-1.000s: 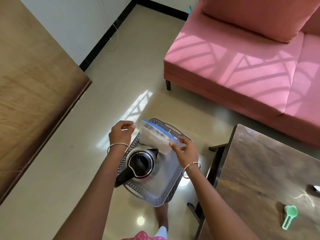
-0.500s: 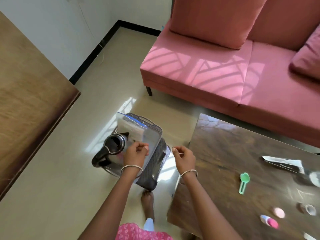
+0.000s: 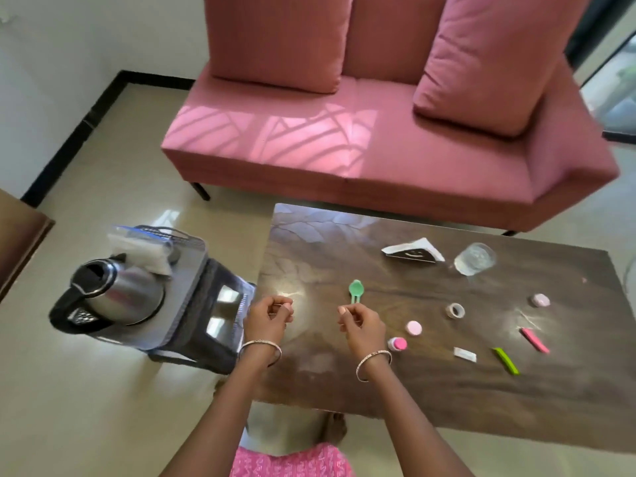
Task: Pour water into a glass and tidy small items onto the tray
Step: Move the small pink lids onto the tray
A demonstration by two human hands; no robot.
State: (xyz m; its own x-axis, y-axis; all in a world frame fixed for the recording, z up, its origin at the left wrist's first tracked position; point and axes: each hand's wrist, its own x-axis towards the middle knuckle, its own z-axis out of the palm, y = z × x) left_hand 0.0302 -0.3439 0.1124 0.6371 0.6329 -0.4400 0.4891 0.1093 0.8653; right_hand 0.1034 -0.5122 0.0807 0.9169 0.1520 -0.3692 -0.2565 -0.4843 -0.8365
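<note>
A steel kettle (image 3: 117, 290) and a clear zip bag (image 3: 144, 249) stand on the grey tray (image 3: 187, 290), which rests on a dark stool left of the wooden table (image 3: 344, 383). A glass of water (image 3: 475, 258) stands at the table's far right. Scattered on the table lie a green scoop (image 3: 356, 289), a tape roll (image 3: 456, 310), pink lids (image 3: 413, 327), a pink-capped bottle (image 3: 397, 344) and green (image 3: 506, 360) and pink markers (image 3: 534, 340). My left hand (image 3: 270, 318) hovers over the table's left edge, loosely curled, holding nothing. My right hand (image 3: 361, 321), also loosely curled, sits just below the scoop's handle.
A pink sofa (image 3: 378, 149) with cushions runs along the table's far side. A napkin holder (image 3: 413, 251) stands near the glass. A small white piece (image 3: 464, 353) lies by the markers. Another wooden surface (image 3: 20, 242) juts in at the left.
The zip bag has been let go and now lies on the tray by the kettle. Both hands have moved right, from the tray to the table, and the view has swung right.
</note>
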